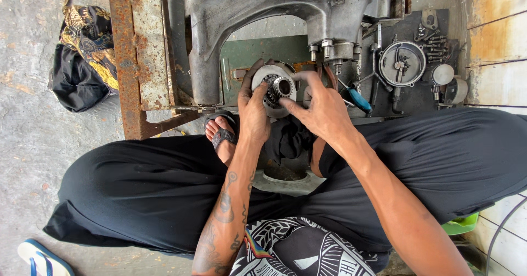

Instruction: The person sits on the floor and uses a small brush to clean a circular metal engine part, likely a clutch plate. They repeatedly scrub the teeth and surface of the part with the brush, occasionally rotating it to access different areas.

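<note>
Here we are, looking down on a person sitting cross-legged on the concrete, and everything turns on that round metal clutch disc held up in front of the knees. The left hand wraps the disc's left rim, fingers curled behind it and thumb pressed on the face. The right hand comes in from the right, thumb and forefinger pinching at the toothed hub in the disc's middle, the other fingers fanned loose.

How far along? I'd judge mid-job: the disc is off the machine and in the hands, the hub seated in it and being worked, and plenty of loose parts lie unfitted. Right of the disc, on a dark tray, sits a round cover plate, with a scatter of bolts above that and two small metal cups further right. Between the disc and the cover plate lies a blue-handled tool.

Just above the disc looms the grey engine casing, propped against a rusty steel frame to the disc's left. That casing crowds the space over the hands. Below the disc a dark rag lies in the lap, and a sandalled foot pokes out beside the left wrist. Far left of the disc, a bundled cloth rests on the floor.
</note>
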